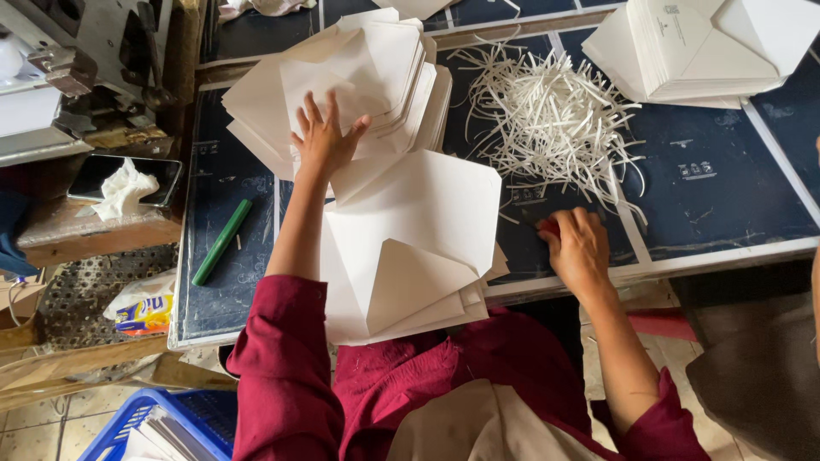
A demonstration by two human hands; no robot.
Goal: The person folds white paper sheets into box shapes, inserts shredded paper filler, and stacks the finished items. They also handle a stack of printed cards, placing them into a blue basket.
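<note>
My left hand point(325, 137) lies flat, fingers spread, on a fanned stack of white unfolded envelope sheets point(376, 68) at the back of the dark blue table point(231, 179). Nearer to me a pile of partly folded white envelopes point(410, 248) hangs over the table's front edge. My right hand point(579, 248) rests on the table to the right of that pile, its fingers closed over a small red object point(547, 226) that is mostly hidden. A heap of thin white paper strips point(547, 115) lies just beyond the right hand.
A stack of finished white envelopes point(709, 47) sits at the back right. A green stick-like tool point(222, 242) lies on the left of the table. A phone with crumpled tissue point(124, 183) rests on a wooden ledge at left. A blue crate point(158, 427) stands on the floor.
</note>
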